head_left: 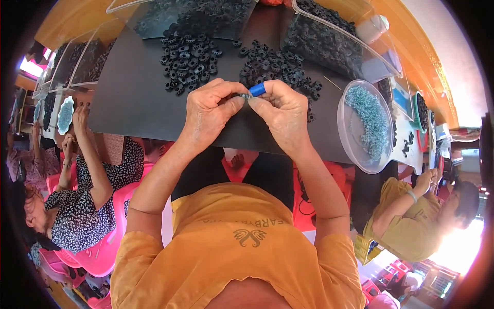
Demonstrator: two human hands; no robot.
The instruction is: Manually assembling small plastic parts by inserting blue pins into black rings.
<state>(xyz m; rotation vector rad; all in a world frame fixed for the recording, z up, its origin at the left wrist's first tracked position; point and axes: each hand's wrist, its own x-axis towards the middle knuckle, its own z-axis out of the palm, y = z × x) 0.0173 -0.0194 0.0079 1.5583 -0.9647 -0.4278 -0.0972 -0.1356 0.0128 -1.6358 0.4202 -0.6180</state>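
Above the near part of the dark table, my left hand (210, 109) and my right hand (281, 114) meet at their fingertips. Thumb and forefinger of each are pinched together on a tiny greyish ribbed piece (245, 96), mostly hidden by the fingers; its exact kind cannot be made out. Blue tape (257, 89) wraps my right forefinger. Just beyond my hands lie two loose heaps of small black toothed plastic pieces, a left heap (188, 59) and a right heap (272, 64), which look like little hair claw clip parts.
A round clear tub (346, 129) of tiny teal pieces stands to the right, near a thin stick (332, 83). Clear bins, left (149, 23) and right (329, 41), hold more black pieces at the back. One person (92, 190) sits at left, another (411, 216) at right.
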